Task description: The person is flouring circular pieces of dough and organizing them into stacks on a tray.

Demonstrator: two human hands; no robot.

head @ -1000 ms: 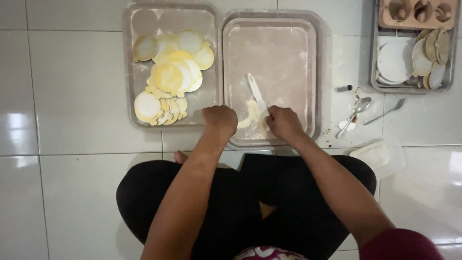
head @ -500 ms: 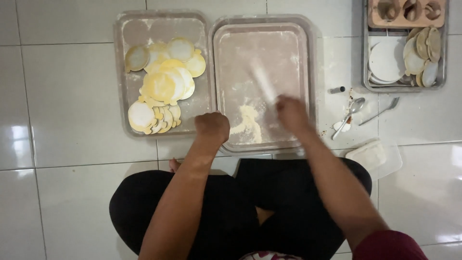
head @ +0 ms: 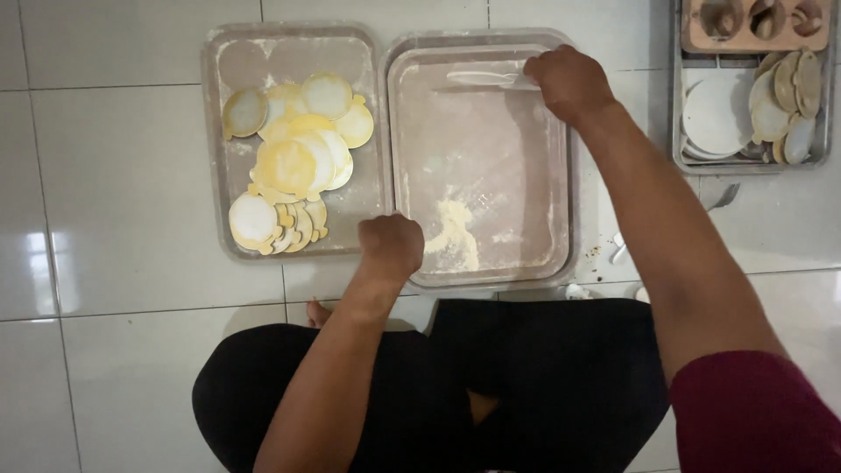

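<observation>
I sit on a white tiled floor with two metal trays in front of me. My right hand [head: 569, 83] is shut on a white scraper [head: 486, 79], its blade lying flat at the far edge of the floured right tray [head: 561, 166]. My left hand [head: 392, 247] is a closed fist resting on that tray's near left corner, beside a small heap of pale crumbs [head: 455, 236]. The left tray [head: 219, 158] holds several round yellow and white discs [head: 298, 158].
A third metal tray [head: 679, 149] at the far right holds white and tan round discs and a brown mould with hollows [head: 753, 22]. A spoon [head: 723, 197] and small bits lie on the floor right of the floured tray. My black-clad legs fill the foreground.
My right hand has carried the scraper from the near edge of the floured tray to its far edge. The left hand has stayed at the near corner.
</observation>
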